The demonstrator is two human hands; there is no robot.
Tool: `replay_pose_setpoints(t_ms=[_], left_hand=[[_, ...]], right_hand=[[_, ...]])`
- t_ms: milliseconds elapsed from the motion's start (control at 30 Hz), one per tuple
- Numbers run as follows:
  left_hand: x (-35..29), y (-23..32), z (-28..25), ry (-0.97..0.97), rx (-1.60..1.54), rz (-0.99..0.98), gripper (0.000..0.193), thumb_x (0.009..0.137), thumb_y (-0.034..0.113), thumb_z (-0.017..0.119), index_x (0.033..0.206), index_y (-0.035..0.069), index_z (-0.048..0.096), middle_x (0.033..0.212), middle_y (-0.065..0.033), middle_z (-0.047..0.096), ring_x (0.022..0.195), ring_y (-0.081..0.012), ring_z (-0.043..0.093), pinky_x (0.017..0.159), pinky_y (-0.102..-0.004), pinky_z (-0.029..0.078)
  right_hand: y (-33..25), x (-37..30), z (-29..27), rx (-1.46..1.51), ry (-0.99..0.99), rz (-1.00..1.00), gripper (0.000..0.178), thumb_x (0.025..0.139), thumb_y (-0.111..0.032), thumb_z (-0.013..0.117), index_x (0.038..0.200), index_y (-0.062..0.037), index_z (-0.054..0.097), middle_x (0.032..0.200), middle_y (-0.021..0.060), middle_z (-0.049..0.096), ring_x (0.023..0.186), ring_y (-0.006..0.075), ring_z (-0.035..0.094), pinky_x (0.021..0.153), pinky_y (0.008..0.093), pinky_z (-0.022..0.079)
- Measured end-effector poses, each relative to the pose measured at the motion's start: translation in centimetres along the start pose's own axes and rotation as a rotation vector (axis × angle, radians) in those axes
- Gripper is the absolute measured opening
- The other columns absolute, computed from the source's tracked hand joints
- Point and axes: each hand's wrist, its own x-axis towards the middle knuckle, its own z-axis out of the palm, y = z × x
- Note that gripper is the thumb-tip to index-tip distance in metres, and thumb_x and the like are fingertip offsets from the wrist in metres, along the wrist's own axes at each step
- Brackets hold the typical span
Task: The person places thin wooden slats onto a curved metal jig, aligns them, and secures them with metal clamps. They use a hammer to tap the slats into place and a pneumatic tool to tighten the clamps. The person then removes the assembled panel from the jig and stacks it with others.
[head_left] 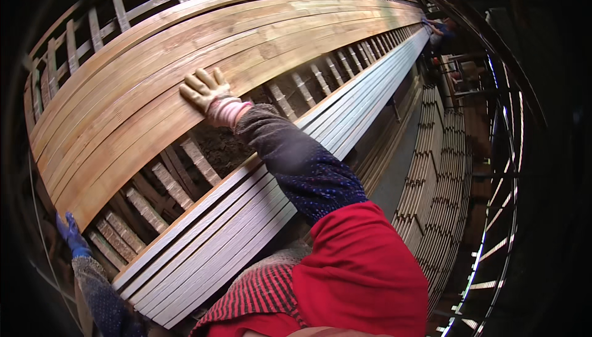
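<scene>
Long light-brown wooden planks [265, 47] lie side by side on a slatted rack. My right hand [206, 89], in a cream glove with a pinkish cuff, rests palm down on the nearer planks, fingers spread. At the left end of the planks my left hand [73, 236], in a blue glove, is against the near corner with its fingers stretched out. Neither hand is wrapped round anything. Between me and these planks runs a stack of pale, whitish-faced boards [216, 238] with a brown top edge.
Rack slats [168, 186] show between planks and pale boards, with dark gaps among them. At the far end a person [436, 28] in blue stands by the boards. Tall stacks of boards [425, 195] stand on the right. A thin cord [42, 238] hangs at the left.
</scene>
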Motion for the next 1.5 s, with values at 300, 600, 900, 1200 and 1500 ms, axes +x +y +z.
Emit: replay_pose_setpoints(t_ms=[300,600,900,1200,1500], left_hand=[[0.3,2.9,0.3,-0.056,-0.057,-0.088,0.064,0.098,0.024,0.063,0.148,-0.003,0.034,0.151,-0.0137,0.037,0.138,-0.0229,0.036,0.117,-0.0344,0.027],[0.4,5.1,-0.4,0.006,-0.149,-0.367,0.059,0.097,0.017,0.061,0.147,-0.005,0.037,0.148,-0.0113,0.043,0.134,-0.0214,0.043,0.115,-0.0319,0.031],[9.5,2.3,-0.4,0.031,-0.183,-0.237,0.049,0.103,0.024,0.043,0.143,-0.005,0.045,0.147,-0.0119,0.047,0.137,-0.0207,0.042,0.118,-0.0336,0.026],[-11.4,19.5,-8.2,-0.572,0.039,-0.699,0.039,0.103,0.024,0.046,0.136,0.004,0.053,0.124,-0.0075,0.064,0.097,-0.0133,0.065,0.078,-0.0235,0.051],[-21.1,20.1,-7.1,-0.434,-0.066,-0.675,0.034,0.103,0.025,0.052,0.128,0.002,0.059,0.117,-0.0058,0.063,0.106,-0.0132,0.057,0.101,-0.0297,0.044]], right_hand=[[-0.3,-0.9,-0.4,0.046,-0.009,0.036,0.093,0.076,-0.023,0.072,0.156,-0.0222,0.025,0.163,0.0093,0.019,0.151,0.0344,0.012,0.117,0.0656,0.01],[0.6,0.8,0.0,0.021,0.046,0.006,0.093,0.073,-0.026,0.075,0.154,-0.0224,0.03,0.161,0.009,0.024,0.149,0.034,0.017,0.117,0.0649,0.012],[3.1,6.8,-0.9,-0.043,0.047,-0.003,0.088,0.077,-0.029,0.072,0.154,-0.0249,0.03,0.162,0.007,0.023,0.151,0.0317,0.015,0.117,0.0633,0.008],[2.7,7.0,2.4,-0.153,-0.017,0.095,0.078,0.085,-0.041,0.066,0.152,-0.0169,0.033,0.158,0.0086,0.033,0.145,0.0297,0.032,0.117,0.0468,0.03],[-3.4,-4.1,-6.3,0.249,0.313,-0.035,0.059,0.092,-0.026,0.067,0.145,-0.0074,0.046,0.146,0.0175,0.048,0.137,0.0346,0.045,0.112,0.0445,0.037]])
